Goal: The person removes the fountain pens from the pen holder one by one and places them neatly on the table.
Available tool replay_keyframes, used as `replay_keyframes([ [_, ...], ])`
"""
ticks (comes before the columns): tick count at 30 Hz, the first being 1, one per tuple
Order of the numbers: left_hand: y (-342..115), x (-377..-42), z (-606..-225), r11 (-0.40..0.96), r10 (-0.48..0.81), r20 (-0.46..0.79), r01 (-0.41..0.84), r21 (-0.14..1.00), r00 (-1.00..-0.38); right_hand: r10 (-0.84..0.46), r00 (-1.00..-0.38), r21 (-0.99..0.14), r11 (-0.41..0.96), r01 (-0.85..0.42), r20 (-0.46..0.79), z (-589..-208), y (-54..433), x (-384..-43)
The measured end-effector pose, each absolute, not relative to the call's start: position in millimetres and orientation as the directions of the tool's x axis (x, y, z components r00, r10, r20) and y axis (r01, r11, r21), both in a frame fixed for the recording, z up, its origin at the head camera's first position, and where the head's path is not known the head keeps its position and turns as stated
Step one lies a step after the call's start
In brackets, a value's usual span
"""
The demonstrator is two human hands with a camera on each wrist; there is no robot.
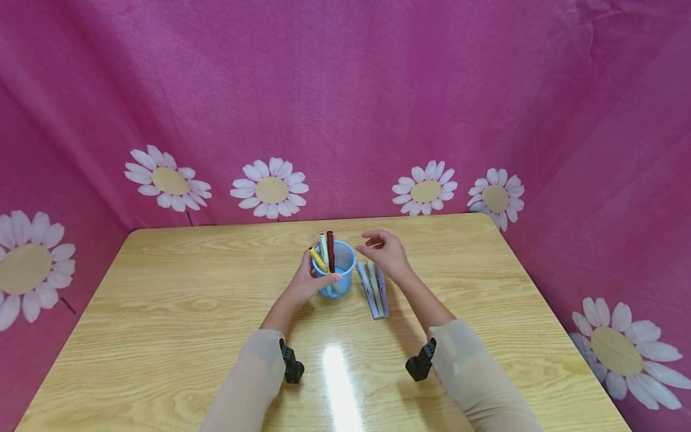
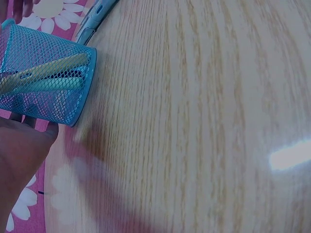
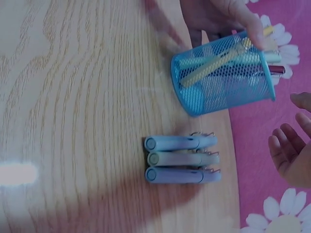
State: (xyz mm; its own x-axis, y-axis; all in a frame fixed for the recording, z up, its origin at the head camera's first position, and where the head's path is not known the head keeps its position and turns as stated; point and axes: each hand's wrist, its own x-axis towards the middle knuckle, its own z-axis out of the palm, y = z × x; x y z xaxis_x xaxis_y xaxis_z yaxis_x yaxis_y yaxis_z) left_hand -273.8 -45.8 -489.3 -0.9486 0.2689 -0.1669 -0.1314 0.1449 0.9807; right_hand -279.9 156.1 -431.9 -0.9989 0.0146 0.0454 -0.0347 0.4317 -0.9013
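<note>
In the head view my left hand (image 1: 303,287) holds a light-blue mesh pen cup (image 1: 346,261) from its left side, the thumb lying over the front rim. Inside lean a yellow pen (image 1: 318,258), a pale green pen (image 1: 323,245) and a dark red pen (image 1: 331,255). My right hand (image 1: 390,257), just right of the cup's rim, has loosely bent fingers and nothing between them. Below it lie three pastel pens in a row: a blue one (image 3: 175,142), a pale green one (image 3: 177,158) and a purple one (image 3: 177,175).
The wooden table (image 1: 178,324) bears a bright light reflection near its front. Behind it and at both sides hangs a pink curtain (image 1: 345,108) with white daisies. Each wrist carries a small black camera (image 1: 291,364).
</note>
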Motion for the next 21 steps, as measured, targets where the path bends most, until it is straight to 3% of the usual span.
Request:
replay_keyframes([
  [21,-47,-273,-489,0.117,0.28,-0.137,-0.108,0.987,-0.95,-0.099,-0.989,-0.877,0.459,-0.145,0.112,-424,125,-278],
])
